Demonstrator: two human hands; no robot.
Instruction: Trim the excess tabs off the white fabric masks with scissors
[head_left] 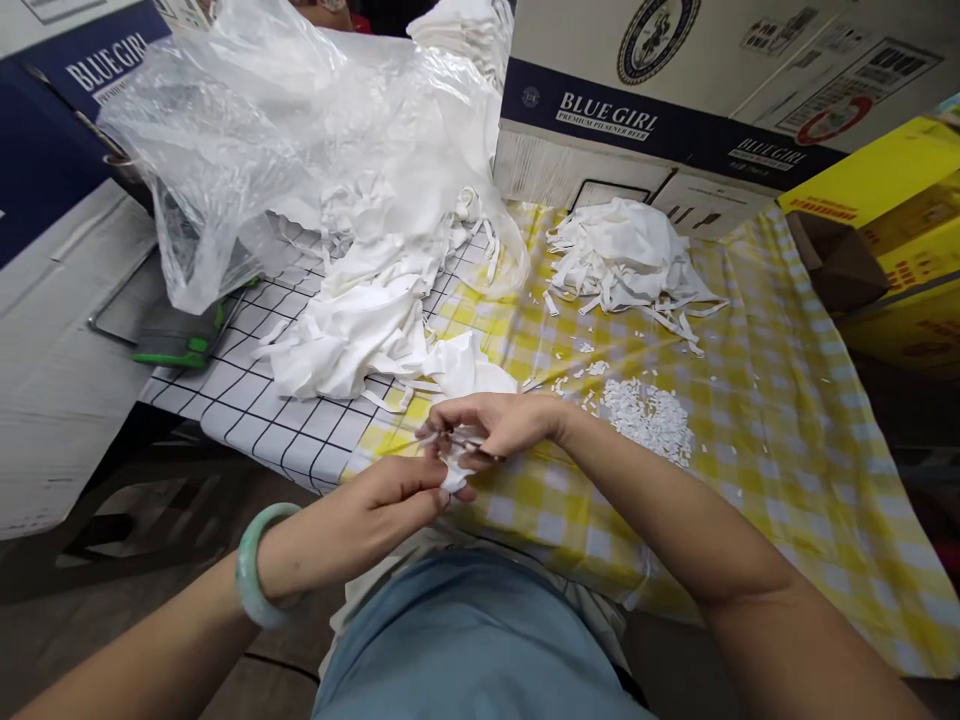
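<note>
Near the table's front edge, my left hand [409, 497], with a pale green bangle [259, 565] on its wrist, pinches a white strapped cloth piece [455, 472]. My right hand [495, 425] is closed around small metal snips [484, 453], mostly hidden by its fingers, right at the cloth. Just beyond both hands lies a heap of white strapped cloth pieces [352, 335]. To the right of my right hand is a pile of tiny white clippings [649, 418].
A second white cloth pile [626, 255] sits before a large beer carton [675, 110]. Clear plastic bagging [247, 130] covers the back left. Another carton [67, 300] stands at the left, near a grey-green object [176, 335]. Yellow boxes [900, 210] are at the right.
</note>
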